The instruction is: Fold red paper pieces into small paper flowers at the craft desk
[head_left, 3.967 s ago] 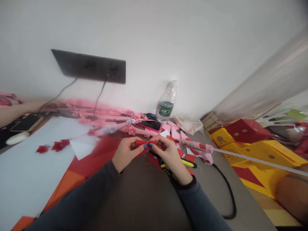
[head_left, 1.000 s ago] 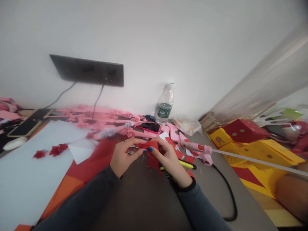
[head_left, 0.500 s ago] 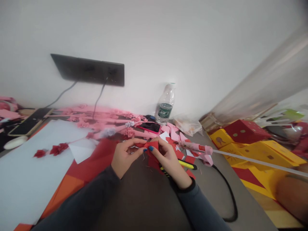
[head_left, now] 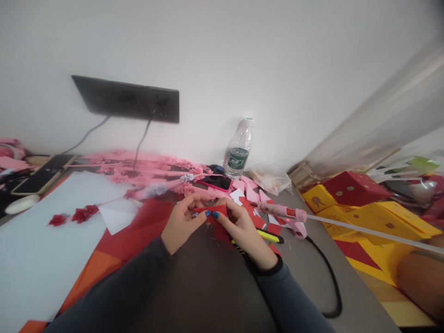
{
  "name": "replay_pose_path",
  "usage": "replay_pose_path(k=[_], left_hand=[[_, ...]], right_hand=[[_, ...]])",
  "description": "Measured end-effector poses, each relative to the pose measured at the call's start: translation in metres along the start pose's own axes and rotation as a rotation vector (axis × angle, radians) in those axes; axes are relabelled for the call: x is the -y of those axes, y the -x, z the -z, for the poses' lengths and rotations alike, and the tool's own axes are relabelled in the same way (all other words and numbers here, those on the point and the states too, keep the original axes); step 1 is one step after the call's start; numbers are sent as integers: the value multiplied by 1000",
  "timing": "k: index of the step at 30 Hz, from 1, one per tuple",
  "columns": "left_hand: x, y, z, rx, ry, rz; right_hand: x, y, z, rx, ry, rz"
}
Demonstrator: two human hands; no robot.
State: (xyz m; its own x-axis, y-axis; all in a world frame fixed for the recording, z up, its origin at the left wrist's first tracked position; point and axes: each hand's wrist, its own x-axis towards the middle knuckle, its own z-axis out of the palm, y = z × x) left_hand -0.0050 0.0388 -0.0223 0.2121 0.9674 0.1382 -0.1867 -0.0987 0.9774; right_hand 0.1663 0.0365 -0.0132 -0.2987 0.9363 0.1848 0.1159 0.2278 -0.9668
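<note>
Paper (head_left: 219, 210), red and folded, sits toward six o'clock, pinched thumb-to-finger by bare left hand (head_left: 182, 223) and bare right hand (head_left: 243, 224), probably so folds don't slip; pink plastic glue gun (head_left: 282, 212) lies at its three o'clock.

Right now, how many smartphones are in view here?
2: a pink-edged smartphone near the water bottle, and a beige-edged smartphone at left, by the large white sheet. Others may be hidden.
</note>
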Motion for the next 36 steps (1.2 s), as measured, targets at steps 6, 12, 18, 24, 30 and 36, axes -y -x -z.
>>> replay_pose_path(k=[6,12,18,24,30,36], left_hand=[[-4,-3,4,9,108,127],[-5,-5,4,18,64,102],[-4,-5,6,-1,-2,61],[1,-5,7,-29,-5,80],[4,-6,11,-58,-26,106],[3,-9,11,-101,98,112]], right_hand=[[-5,-1,4,-61,-81,-14],[-5,-3,4,-58,-97,-19],[-1,-2,2,1,-74,-40],[3,-2,8,105,-85,-96],[2,0,9,141,-170,-196],[-4,-1,10,31,-203,-168]])
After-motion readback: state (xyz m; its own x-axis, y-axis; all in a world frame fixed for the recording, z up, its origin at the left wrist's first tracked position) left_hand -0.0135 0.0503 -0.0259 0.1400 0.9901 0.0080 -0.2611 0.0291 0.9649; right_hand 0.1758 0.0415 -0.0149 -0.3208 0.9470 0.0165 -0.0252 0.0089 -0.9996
